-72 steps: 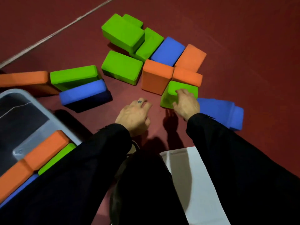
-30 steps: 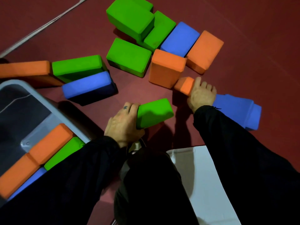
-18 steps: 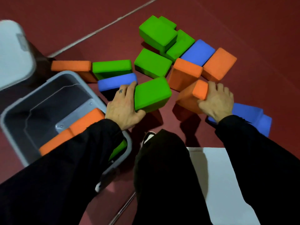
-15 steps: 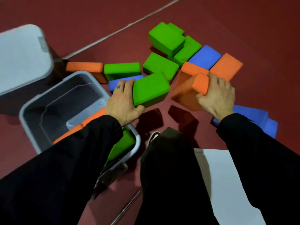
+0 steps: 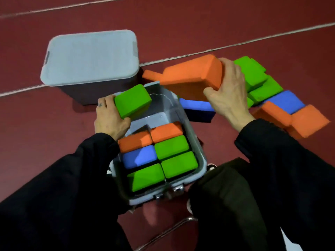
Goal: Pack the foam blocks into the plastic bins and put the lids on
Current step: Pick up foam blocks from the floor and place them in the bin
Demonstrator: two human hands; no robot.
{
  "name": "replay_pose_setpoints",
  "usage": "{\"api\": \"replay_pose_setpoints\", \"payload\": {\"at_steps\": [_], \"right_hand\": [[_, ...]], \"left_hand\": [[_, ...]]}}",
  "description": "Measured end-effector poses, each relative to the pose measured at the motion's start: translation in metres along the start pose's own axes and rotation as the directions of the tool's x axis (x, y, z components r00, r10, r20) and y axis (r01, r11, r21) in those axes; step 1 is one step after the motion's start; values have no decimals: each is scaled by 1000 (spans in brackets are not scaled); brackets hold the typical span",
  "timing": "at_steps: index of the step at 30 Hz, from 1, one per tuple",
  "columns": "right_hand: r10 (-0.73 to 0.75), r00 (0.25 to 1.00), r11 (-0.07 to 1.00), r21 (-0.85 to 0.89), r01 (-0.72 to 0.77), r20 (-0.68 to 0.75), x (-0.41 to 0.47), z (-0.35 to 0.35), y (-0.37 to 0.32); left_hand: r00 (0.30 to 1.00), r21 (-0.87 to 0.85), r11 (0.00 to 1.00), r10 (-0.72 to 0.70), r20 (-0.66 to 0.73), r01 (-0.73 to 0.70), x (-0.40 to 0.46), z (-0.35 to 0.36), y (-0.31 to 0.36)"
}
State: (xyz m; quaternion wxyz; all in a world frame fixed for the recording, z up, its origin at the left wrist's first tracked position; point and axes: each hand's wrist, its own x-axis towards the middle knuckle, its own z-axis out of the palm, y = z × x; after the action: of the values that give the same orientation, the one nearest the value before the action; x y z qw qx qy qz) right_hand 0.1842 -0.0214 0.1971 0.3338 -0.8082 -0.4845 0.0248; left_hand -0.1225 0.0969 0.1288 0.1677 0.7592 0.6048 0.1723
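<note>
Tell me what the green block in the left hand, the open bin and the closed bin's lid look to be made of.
Green block: looks like dense foam, matte, with softly rounded edges and no shine.
Open bin: probably translucent grey plastic; its far wall shows through faintly and the rim is smooth.
Lid: opaque pale grey plastic by the look, moulded with rounded corners and side notches.

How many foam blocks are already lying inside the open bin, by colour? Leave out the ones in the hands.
Inside the open bin:
Orange blocks: 2
Blue blocks: 1
Green blocks: 3
Total: 6
</note>
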Motion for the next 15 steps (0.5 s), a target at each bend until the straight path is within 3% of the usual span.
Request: {"api": "replay_pose_setpoints", "payload": {"at_steps": [6,10,12,15], "right_hand": [[-124,963,988,-61,142,239,34,97,-52],[-159,911,958,-164,236,379,43,155,-49],[-165,892,940,-208,272,420,41,176,-42],[-168,859,920,-236,313,483,34,199,-34]], "left_hand": [[974,123,992,-15,226,-13,31,44,-48],[895,155,986,-21,445,-54,45,85,-75],[879,276,959,-77,470,-63,48,101,-90],[884,531,827,-96,457,-185,46,118,-101]]}}
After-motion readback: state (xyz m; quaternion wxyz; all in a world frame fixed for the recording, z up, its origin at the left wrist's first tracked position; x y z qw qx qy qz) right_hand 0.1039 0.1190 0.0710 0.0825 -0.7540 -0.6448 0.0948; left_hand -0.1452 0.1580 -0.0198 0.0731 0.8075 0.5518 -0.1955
